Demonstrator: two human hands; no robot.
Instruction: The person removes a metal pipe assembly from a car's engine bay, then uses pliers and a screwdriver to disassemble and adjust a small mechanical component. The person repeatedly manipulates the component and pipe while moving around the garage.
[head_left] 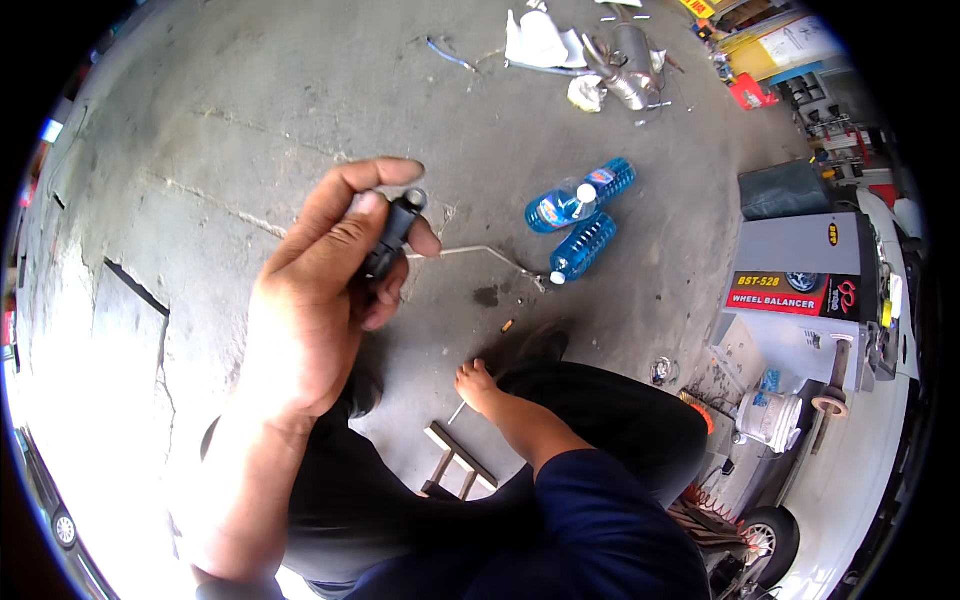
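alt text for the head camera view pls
The left hand holds up a small black part over a cracked concrete floor. The right hand hangs low, and two blue bottles lie beyond.

Left hand (330,290) raised, fingers curled; right hand (478,385) lowered

2 blue bottles (580,208), 1 black part (393,232)

The left hand (320,300) and forearm are bare; the right arm wears a dark blue sleeve (610,520) above dark trousers (620,420).
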